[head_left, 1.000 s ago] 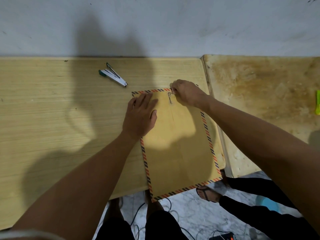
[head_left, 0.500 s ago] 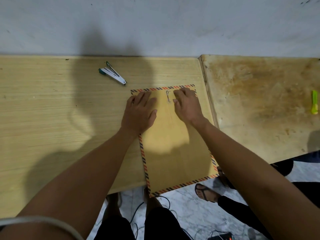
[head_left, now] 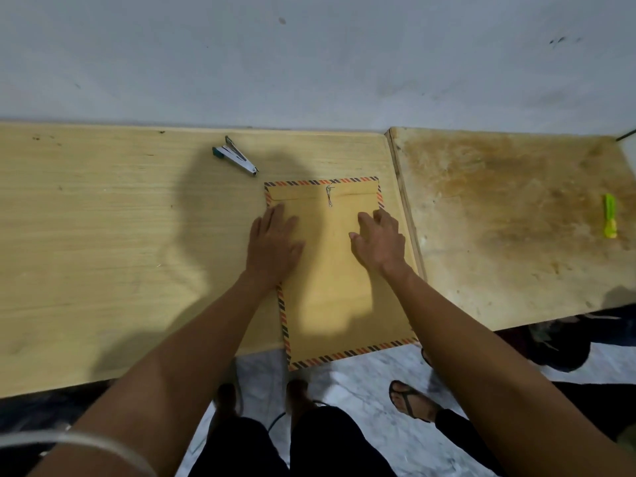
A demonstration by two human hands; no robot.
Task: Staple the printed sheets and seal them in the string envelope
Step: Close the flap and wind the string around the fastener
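Observation:
A brown string envelope (head_left: 337, 270) with an orange-and-black striped border lies flat on the light wooden table (head_left: 103, 235), its flap folded down. The string (head_left: 329, 196) is wound between its two buttons near the top edge. The envelope's lower end hangs over the table's front edge. My left hand (head_left: 273, 242) rests flat, fingers spread, on the envelope's left side. My right hand (head_left: 378, 241) lies on the right side, fingers loosely curled, holding nothing. A silver stapler (head_left: 235, 160) with a teal end lies up left of the envelope. The printed sheets are not visible.
A stained wooden board (head_left: 516, 218) adjoins the table on the right, with a yellow-green clip-like item (head_left: 610, 215) on it. A white wall runs behind. Below the table edge are marble floor, cables, my legs and another person's sandalled foot (head_left: 409, 402).
My right hand left the string at the envelope's top and slid down to the middle right. My left hand also slid slightly down. The string stays wound.

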